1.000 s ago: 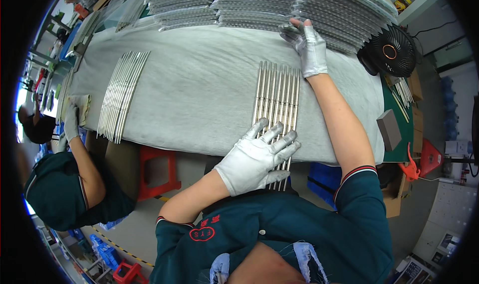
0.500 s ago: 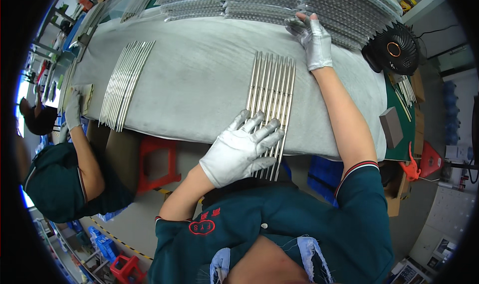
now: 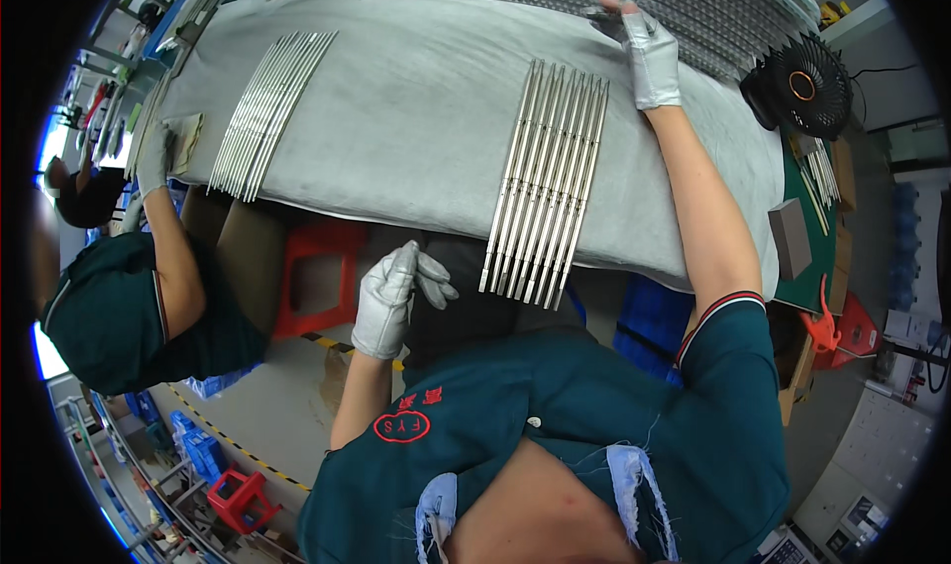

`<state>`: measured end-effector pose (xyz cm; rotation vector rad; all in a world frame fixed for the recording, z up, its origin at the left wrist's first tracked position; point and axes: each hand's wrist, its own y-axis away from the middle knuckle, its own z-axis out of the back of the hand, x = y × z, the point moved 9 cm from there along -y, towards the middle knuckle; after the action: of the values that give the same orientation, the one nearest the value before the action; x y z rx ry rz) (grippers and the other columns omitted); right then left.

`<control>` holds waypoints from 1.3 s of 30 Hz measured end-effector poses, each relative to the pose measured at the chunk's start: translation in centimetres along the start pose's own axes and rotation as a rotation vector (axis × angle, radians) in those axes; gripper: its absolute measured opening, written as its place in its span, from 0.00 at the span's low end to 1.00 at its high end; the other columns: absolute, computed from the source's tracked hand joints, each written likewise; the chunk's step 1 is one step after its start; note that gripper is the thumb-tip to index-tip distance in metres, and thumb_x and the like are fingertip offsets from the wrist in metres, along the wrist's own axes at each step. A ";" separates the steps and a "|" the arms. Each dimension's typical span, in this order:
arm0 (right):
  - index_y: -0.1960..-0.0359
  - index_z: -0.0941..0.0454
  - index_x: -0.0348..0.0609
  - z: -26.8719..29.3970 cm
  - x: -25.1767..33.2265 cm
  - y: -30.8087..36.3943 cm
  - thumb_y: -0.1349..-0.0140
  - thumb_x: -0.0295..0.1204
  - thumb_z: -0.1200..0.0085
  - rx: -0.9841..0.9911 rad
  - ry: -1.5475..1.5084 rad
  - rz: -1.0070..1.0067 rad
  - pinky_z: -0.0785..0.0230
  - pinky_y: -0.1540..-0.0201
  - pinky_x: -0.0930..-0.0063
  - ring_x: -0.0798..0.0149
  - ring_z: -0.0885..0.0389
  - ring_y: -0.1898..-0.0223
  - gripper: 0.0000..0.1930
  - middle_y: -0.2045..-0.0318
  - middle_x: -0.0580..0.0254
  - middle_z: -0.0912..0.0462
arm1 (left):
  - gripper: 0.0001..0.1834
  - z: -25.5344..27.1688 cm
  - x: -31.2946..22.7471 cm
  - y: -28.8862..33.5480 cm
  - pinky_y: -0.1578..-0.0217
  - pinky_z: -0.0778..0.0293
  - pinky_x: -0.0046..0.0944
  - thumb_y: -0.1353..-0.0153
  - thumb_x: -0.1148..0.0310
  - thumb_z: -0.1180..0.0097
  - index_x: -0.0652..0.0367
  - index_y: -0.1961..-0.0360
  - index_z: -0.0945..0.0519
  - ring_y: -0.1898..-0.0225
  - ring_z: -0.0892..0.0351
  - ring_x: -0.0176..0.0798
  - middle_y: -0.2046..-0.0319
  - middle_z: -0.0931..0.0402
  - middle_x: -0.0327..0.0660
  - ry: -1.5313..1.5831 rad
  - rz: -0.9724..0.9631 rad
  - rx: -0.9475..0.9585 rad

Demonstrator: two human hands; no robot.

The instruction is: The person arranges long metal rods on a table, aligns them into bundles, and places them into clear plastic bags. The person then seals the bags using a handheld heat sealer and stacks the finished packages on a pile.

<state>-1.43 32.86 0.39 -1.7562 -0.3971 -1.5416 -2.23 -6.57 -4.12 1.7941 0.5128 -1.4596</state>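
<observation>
A long workbench covered with a grey cloth (image 3: 416,128) runs across the room, with a concrete floor and yellow-black marking tape beneath its near edge.

The left hand (image 3: 394,297), in a white work glove, hangs below the bench edge, clear of the cloth. Its fingers are loosely spread and slightly curled; it holds nothing. It sits just to the left of the near ends of the metal strips.

The right hand (image 3: 649,54), also gloved, is stretched to the far side of the bench. Its fingertips rest on the stacked metal strips (image 3: 693,0) piled along the far edge. Whether the fingers have closed on a strip cannot be told from this view.

Between the two hands lies a row of metal strips (image 3: 548,178), set side by side and touching, running from far to near. Their near ends overhang the bench edge.

To the right of the stack stands a small black fan (image 3: 804,86). A red stool (image 3: 317,277) stands under the bench on the left.

At the left end, another person's gloved hand (image 3: 154,158) rests on the cloth beside a second row of strips (image 3: 267,108).
</observation>
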 end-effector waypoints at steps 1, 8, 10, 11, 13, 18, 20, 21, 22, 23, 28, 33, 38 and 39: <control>0.49 0.23 0.38 -0.6 1.8 0.4 0.34 0.47 0.52 0.023 0.104 0.050 0.30 0.46 0.72 0.66 0.22 0.55 0.24 0.56 0.62 0.20 | 0.26 -0.3 0.0 0.3 0.71 0.26 0.35 0.29 0.55 0.63 0.64 0.75 0.25 0.79 0.23 0.38 0.85 0.26 0.45 -0.039 0.032 0.033; 0.43 0.27 0.45 -9.1 7.9 5.6 0.36 0.48 0.50 0.489 0.321 0.160 0.33 0.43 0.71 0.60 0.22 0.49 0.26 0.50 0.56 0.20 | 0.25 -2.0 3.7 1.4 0.63 0.24 0.34 0.29 0.55 0.61 0.67 0.68 0.21 0.72 0.19 0.38 0.74 0.20 0.47 -0.021 0.267 0.233; 0.40 0.31 0.45 -11.5 8.8 8.6 0.36 0.46 0.49 0.669 0.514 0.348 0.35 0.40 0.68 0.55 0.25 0.45 0.27 0.45 0.53 0.24 | 0.28 -2.5 4.5 1.6 0.59 0.24 0.35 0.28 0.52 0.64 0.67 0.63 0.20 0.67 0.19 0.38 0.72 0.19 0.48 -0.046 0.320 0.291; 0.39 0.33 0.45 -12.5 8.8 9.9 0.37 0.48 0.51 0.741 0.592 0.430 0.40 0.37 0.63 0.52 0.30 0.41 0.29 0.42 0.52 0.28 | 0.29 -2.8 4.7 1.8 0.59 0.24 0.35 0.28 0.51 0.65 0.68 0.62 0.20 0.67 0.19 0.38 0.71 0.19 0.48 -0.041 0.338 0.297; 0.37 0.37 0.44 -14.2 8.2 12.2 0.37 0.50 0.53 0.877 0.770 0.523 0.52 0.31 0.56 0.50 0.43 0.33 0.32 0.36 0.49 0.37 | 0.31 -3.5 4.9 2.1 0.57 0.25 0.35 0.28 0.49 0.68 0.69 0.56 0.21 0.64 0.19 0.39 0.68 0.19 0.49 -0.024 0.351 0.340; 0.36 0.37 0.43 -15.4 5.6 15.2 0.36 0.51 0.58 0.997 1.033 0.655 0.59 0.30 0.51 0.50 0.45 0.32 0.32 0.35 0.49 0.39 | 0.35 -4.5 5.5 2.4 0.56 0.24 0.40 0.30 0.46 0.65 0.74 0.52 0.27 0.62 0.19 0.45 0.64 0.20 0.54 0.125 0.336 0.350; 0.36 0.37 0.43 -15.1 5.3 15.2 0.35 0.50 0.60 0.999 1.036 0.647 0.60 0.29 0.51 0.50 0.46 0.31 0.31 0.35 0.49 0.39 | 0.34 -4.9 5.7 2.6 0.55 0.25 0.39 0.30 0.46 0.66 0.73 0.51 0.27 0.61 0.19 0.43 0.63 0.20 0.53 0.154 0.354 0.347; 0.36 0.37 0.43 -15.0 5.2 15.2 0.35 0.50 0.60 1.006 1.039 0.649 0.60 0.29 0.51 0.50 0.46 0.31 0.31 0.34 0.49 0.40 | 0.34 -5.0 5.7 2.7 0.55 0.25 0.38 0.29 0.47 0.66 0.72 0.50 0.26 0.61 0.19 0.42 0.63 0.20 0.52 0.158 0.365 0.348; 0.36 0.37 0.43 -14.9 5.2 15.3 0.35 0.50 0.61 1.012 1.043 0.651 0.60 0.29 0.51 0.50 0.47 0.31 0.31 0.34 0.49 0.40 | 0.33 -5.2 5.7 2.8 0.55 0.25 0.36 0.29 0.47 0.67 0.71 0.50 0.25 0.61 0.19 0.40 0.63 0.19 0.51 0.162 0.375 0.350; 0.36 0.37 0.43 -14.7 5.2 15.3 0.34 0.50 0.61 1.018 1.047 0.653 0.60 0.29 0.51 0.50 0.47 0.31 0.31 0.34 0.49 0.40 | 0.34 -5.3 5.7 3.0 0.55 0.25 0.36 0.29 0.47 0.67 0.71 0.50 0.25 0.61 0.19 0.40 0.63 0.19 0.50 0.163 0.374 0.363; 0.36 0.37 0.43 -13.3 5.5 15.7 0.35 0.49 0.60 1.018 1.071 0.650 0.60 0.29 0.52 0.49 0.46 0.31 0.30 0.34 0.49 0.40 | 0.35 -5.4 5.9 3.1 0.54 0.25 0.36 0.30 0.45 0.67 0.71 0.48 0.26 0.61 0.20 0.40 0.61 0.20 0.51 0.164 0.364 0.396; 0.36 0.37 0.43 -12.4 6.0 15.9 0.35 0.47 0.59 1.024 1.060 0.643 0.59 0.29 0.52 0.50 0.46 0.31 0.29 0.34 0.49 0.39 | 0.36 -5.0 5.9 2.9 0.54 0.25 0.41 0.31 0.45 0.64 0.75 0.48 0.30 0.59 0.20 0.46 0.60 0.21 0.56 0.196 0.351 0.386; 0.36 0.37 0.43 -12.3 5.8 15.9 0.35 0.47 0.58 1.017 1.064 0.644 0.59 0.29 0.52 0.51 0.46 0.31 0.30 0.34 0.49 0.39 | 0.35 -4.9 5.9 2.9 0.52 0.26 0.37 0.30 0.44 0.67 0.71 0.47 0.27 0.59 0.20 0.40 0.59 0.21 0.51 0.172 0.374 0.386; 0.36 0.37 0.43 -12.4 5.9 15.9 0.35 0.47 0.58 1.016 1.063 0.641 0.59 0.29 0.53 0.51 0.46 0.31 0.30 0.34 0.49 0.39 | 0.35 -5.0 5.8 2.9 0.52 0.26 0.37 0.30 0.45 0.67 0.71 0.47 0.27 0.59 0.21 0.40 0.59 0.21 0.51 0.172 0.372 0.391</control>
<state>1.68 12.12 0.60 -0.1353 -0.0124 -1.2072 4.63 -5.53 -8.47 2.1923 -0.0379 -1.2071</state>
